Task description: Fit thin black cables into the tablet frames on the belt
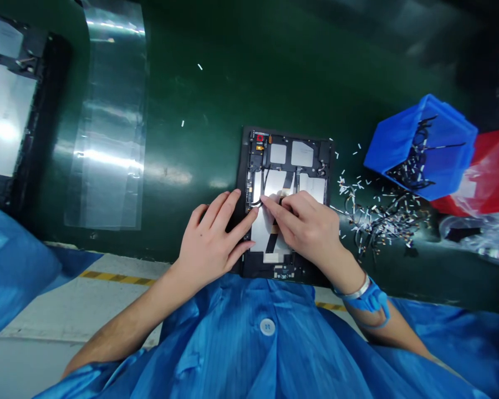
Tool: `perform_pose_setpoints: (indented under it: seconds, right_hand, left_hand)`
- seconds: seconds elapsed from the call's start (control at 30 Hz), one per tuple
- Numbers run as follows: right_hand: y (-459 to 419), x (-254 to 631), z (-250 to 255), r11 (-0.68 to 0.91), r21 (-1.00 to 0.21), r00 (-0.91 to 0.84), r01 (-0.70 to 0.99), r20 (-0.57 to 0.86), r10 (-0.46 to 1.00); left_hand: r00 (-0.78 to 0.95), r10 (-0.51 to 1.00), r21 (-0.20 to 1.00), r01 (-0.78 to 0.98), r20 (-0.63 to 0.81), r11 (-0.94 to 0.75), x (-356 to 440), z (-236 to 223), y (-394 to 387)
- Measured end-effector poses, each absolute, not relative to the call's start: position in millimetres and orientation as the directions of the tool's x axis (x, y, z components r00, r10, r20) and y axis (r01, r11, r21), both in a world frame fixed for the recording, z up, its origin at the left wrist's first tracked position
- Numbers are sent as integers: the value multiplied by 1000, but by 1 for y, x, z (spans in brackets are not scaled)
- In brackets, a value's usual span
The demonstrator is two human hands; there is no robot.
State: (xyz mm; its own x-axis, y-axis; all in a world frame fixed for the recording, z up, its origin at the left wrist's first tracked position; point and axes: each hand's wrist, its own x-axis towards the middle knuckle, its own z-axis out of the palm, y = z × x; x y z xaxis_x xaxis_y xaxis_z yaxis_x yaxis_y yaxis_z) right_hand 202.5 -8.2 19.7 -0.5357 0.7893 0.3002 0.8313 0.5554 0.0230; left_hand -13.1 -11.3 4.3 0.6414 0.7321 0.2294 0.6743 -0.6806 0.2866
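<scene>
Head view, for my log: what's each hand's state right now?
Left hand: open and spread, at the flat black rectangular device with silver panels.
Right hand: curled, at a thin black cable; whether gripping it cannot be told.

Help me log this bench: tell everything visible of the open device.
Rectangular and flat, the device lies on the green table, innards up: black frame, metallic-looking panels, dark strip, and a small red part near its far left corner. The left hand and right hand meet on it at a thin black wire.
</scene>
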Motion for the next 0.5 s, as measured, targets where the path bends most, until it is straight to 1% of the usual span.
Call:
perform_pose_setpoints:
  seconds: [0.13, 0.2, 0.3, 0.43, 0.5]
  right_hand:
    - [-11, 199, 20, 525, 52, -516, 850, 287, 807]
    - [-13, 197, 21, 509, 35, -498, 860, 273, 823]
    - [-13, 194, 20, 478, 0, -461, 879, 258, 849]
    - [-6, 191, 17, 438, 26, -429, 899, 259, 865]
    - [0, 190, 15, 399, 3, -388, 917, 237, 891]
  left_hand:
    - [637, 736, 306, 671, 227, -675, -13, 4, -11]
    - [636, 739, 313, 671, 224, -672, -13, 4, -11]
    - [644, 731, 293, 671, 228, -682, -14, 4, -11]
    - [640, 736, 291, 677, 222, -676, -14, 3, -12]
    - [632, 744, 311, 678, 217, -666, -14, 2, -12]
